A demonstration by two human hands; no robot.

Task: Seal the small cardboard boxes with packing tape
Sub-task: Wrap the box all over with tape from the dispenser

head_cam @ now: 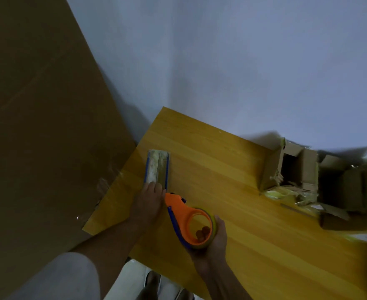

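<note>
A small flat cardboard box (pixel 157 166) with blue edges and a pale tape strip along its top lies on the wooden table (pixel 232 169) near its left edge. My left hand (pixel 151 201) rests on the box's near end, fingers laid over it. My right hand (pixel 210 245) grips an orange tape dispenser (pixel 189 219) holding a yellowish tape roll, with fingers through the roll's core. The dispenser's nose sits at the box's near end beside my left hand.
Several opened cardboard boxes (pixel 321 180) with torn tape and scraps crowd the table's right side. A large brown cardboard sheet (pixel 37 126) leans at the left against a pale wall. Bare wood lies between the small box and the pile.
</note>
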